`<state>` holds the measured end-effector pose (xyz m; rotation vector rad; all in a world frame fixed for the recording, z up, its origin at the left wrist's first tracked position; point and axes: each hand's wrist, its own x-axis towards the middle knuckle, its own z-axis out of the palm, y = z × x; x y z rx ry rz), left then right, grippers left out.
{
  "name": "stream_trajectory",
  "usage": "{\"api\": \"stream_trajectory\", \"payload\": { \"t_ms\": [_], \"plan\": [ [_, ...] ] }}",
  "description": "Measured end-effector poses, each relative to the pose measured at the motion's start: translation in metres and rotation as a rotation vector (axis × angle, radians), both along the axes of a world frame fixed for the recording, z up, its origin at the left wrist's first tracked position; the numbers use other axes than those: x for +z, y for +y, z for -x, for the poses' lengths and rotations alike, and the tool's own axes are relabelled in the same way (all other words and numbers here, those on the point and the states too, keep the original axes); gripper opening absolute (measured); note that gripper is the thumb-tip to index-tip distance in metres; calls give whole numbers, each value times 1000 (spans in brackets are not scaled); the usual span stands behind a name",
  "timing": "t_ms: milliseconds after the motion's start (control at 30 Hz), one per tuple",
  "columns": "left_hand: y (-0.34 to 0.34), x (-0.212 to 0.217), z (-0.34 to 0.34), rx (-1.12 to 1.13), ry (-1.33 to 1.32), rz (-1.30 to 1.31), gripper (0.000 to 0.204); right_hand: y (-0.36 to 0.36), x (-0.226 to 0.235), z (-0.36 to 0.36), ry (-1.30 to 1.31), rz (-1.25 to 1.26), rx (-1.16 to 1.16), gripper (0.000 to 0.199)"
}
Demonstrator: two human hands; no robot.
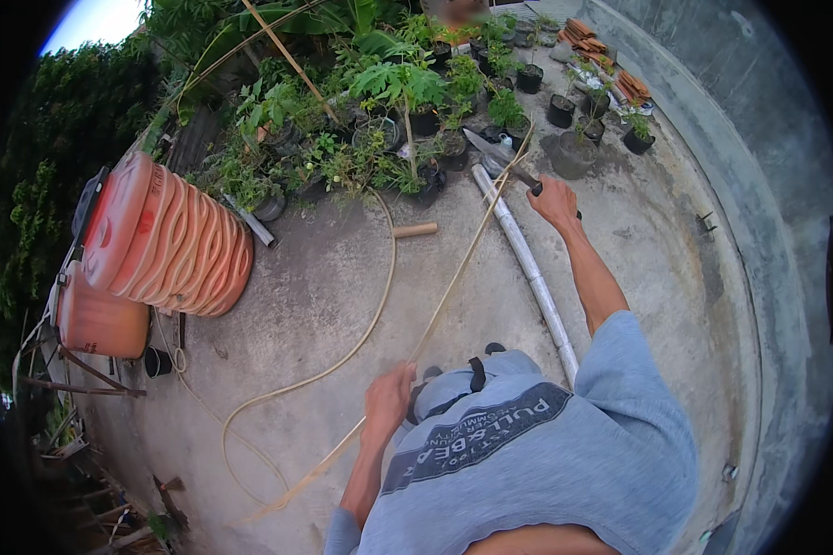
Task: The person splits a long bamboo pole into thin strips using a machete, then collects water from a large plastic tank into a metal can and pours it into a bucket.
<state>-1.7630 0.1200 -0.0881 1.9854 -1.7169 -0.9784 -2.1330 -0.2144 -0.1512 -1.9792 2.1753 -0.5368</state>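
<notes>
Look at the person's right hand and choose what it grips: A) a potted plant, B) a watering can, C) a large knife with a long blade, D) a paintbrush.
C: the right hand closes on the dark handle of a large knife, its blade pointing toward the potted plants, while the left hand holds a long thin bamboo strip.

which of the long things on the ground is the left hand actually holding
The thin bamboo strip. The left hand grips its lower part, and it runs straight up toward the knife. The hose curves loose beside it, and the grey pipe lies untouched.
</notes>
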Motion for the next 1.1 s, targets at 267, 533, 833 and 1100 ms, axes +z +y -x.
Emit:
{"api": "stream_trajectory", "payload": {
  "t_ms": [267,533,833,1100],
  "plan": [
    [17,-1,-33,15,36,-56,39,29,15,-23,37,-40,547,31],
    [39,-14,-65,18,274,-271,39,-26,-52,81,-380,64,-393,33],
    [-43,-15,-27,53,363,-53,43,99,-9,-83,-569,-39,70,36],
    [-97,-4,22,70,85,282,48,164,3,-138,-426,15,488,25]
  ]
}}
